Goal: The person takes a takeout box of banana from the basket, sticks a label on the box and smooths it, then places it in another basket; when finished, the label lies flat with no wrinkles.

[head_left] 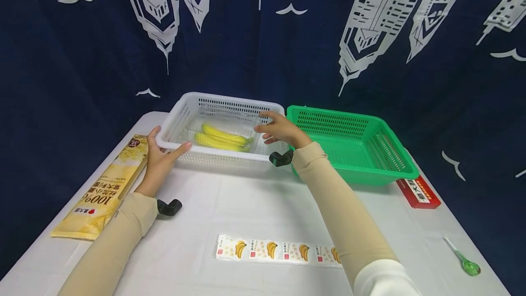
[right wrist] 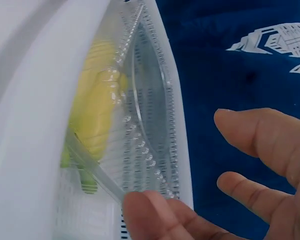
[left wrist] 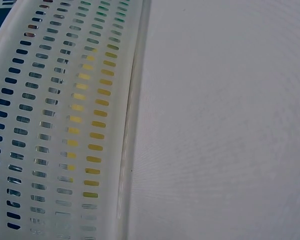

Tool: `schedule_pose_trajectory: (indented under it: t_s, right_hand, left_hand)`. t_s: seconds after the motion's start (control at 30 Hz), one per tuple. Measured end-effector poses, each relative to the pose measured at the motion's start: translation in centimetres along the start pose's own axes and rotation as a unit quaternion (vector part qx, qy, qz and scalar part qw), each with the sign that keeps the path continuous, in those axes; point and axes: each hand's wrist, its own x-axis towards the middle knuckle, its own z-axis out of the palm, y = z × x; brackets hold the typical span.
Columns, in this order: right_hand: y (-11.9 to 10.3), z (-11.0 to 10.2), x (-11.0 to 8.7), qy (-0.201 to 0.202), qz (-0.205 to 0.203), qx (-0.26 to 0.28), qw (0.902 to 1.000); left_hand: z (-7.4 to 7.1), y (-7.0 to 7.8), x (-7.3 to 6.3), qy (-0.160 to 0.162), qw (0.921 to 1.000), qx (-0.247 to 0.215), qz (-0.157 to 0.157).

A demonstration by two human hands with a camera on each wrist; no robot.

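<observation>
A strip of labels [head_left: 279, 250] is lying nearest on the bench [head_left: 189, 241], with the right sleeve covering one end. Off to the right, a lollipop [head_left: 470, 266] is lying by itself, and to the left a yellow bag [head_left: 104, 195] is lying alongside the left forearm. Neither hand is touching any of these.

Farther in, the left hand [head_left: 159, 162] is spanning the near left corner of the white basket [head_left: 230, 160], its thumb and fingers spread apart along the rim. The right hand [head_left: 283, 130] is hanging over that basket's right end with its digits spread and pinching nothing. In the right wrist view one fingertip is coming right up to the edge of the clear box [head_left: 230, 118]; whether it is touching, I cannot tell.

The bananas [head_left: 225, 136] are lying under the clear plastic, inside the white basket. As far as the work is showing, they are sitting well within its walls, so that part is seemingly done. Whether the right hand is letting go of the box or taking hold of it is remaining unclear. The other goods are lying outside both baskets, apparently unhandled.

A red box [head_left: 420, 193] is sitting at the near right corner of the green basket [head_left: 370, 175], which is standing just beside the white one. Behind everything, a navy cloth [head_left: 238, 58] is hanging.
</observation>
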Motion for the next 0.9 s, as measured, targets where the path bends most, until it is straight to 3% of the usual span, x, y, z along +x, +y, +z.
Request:
schedule_pose_trajectory:
  t_s: [0.3, 0.9]
  right_hand:
    - [0.4, 1.1, 1.3, -0.042, 0.061, 0.007, 0.9972]
    - [0.4, 2.7, 2.2, -0.043, 0.096, 0.047, 0.9933]
  left_hand:
    - [-0.3, -0.3, -0.1, 0.0, 1.0, 0.001, -0.002]
    - [0.2, 0.1, 0.0, 0.005, 0.9999, -0.01, 0.003]
